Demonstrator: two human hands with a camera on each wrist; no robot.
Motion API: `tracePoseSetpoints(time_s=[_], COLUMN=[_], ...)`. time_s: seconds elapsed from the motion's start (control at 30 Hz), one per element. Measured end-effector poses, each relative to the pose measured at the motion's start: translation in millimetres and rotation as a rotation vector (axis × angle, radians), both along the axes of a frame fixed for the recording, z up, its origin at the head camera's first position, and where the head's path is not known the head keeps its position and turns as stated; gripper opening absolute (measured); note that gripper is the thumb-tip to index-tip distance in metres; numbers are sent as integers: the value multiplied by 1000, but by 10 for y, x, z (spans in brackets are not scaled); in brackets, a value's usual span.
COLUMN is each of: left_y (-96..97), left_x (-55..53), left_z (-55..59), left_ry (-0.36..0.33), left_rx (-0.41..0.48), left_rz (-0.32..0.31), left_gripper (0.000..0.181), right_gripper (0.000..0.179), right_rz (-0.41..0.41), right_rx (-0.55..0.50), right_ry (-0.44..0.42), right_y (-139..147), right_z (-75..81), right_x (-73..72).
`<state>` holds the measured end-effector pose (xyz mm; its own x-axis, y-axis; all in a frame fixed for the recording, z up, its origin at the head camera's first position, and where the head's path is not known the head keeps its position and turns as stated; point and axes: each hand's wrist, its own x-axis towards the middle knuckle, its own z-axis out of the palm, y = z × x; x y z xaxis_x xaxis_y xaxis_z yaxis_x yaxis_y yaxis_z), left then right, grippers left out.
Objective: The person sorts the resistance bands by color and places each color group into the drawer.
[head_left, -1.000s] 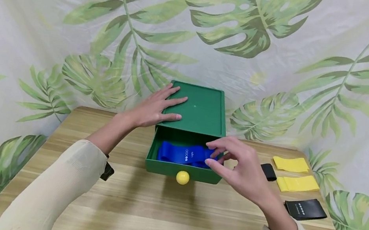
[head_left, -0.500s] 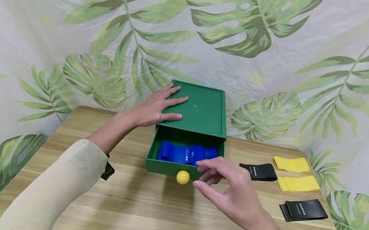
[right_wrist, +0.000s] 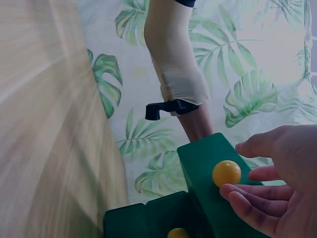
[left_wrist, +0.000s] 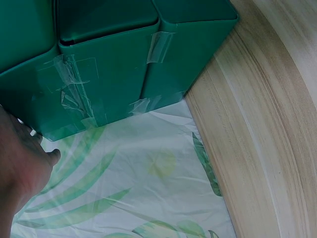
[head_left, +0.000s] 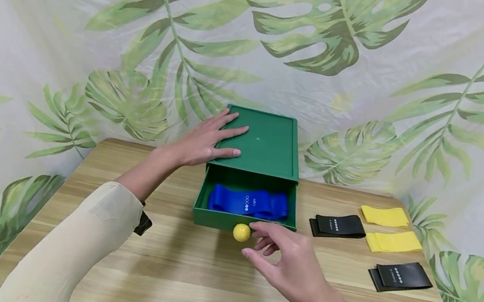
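My left hand (head_left: 201, 141) rests with spread fingers on the top of a green drawer box (head_left: 268, 144). Its drawer (head_left: 213, 219) is pulled out toward me. Inside lies a blue resistance band (head_left: 236, 201), folded flat, with "Light" printed on it. At the drawer front sticks out a round yellow knob (head_left: 241, 232). Just right of the knob is my right hand (head_left: 292, 265), fingers loosely bent and thumb apart. In the right wrist view, fingertips lie right at the yellow knob (right_wrist: 227, 173), with nothing gripped.
Two yellow bands (head_left: 384, 215) and two black bands (head_left: 340, 225) lie folded on the right of the wooden table (head_left: 167, 275). Clear tape (left_wrist: 74, 89) joins green boxes in the left wrist view. A leaf-patterned cloth (head_left: 213, 26) hangs behind.
My right hand has left the blue band, moving down and left over the drawer's edge to the yellow knob. The left hand stays on the box top.
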<state>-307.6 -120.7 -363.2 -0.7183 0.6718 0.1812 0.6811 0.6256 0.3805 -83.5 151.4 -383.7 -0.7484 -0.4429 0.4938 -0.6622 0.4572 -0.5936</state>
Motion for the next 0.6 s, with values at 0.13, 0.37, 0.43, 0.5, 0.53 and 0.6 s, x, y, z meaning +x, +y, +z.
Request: tracePoseSetpoints(time_s=[0.13,0.37,0.43,0.5,0.53,0.6], left_y=[5,21,16,9,7,3], left_x=[1,-4,-2,2,5,9], left_z=[10,14,7,-3,-6,-13], left_ry=[-1,5,2,1,1,1], left_rx=[2,-5,-8,-9,-8,-5], left_rz=[-3,-3,-1,3,5,5], left_gripper=[78,76,78,79,79,78], right_gripper=[38,33,32,30,30,28], right_rz=[-34,-83,-89,-92,-90,-89], right_rx=[-3,-57,-78,-93,-100,-111], right_ry=[-15,-2,8,22,28,39], right_y=[-50,-105,-112,-119,-122,-129], right_z=[-77,-198,-231,-260,-271,-287], right_x=[-3,-26,-40,-55,-64,-83])
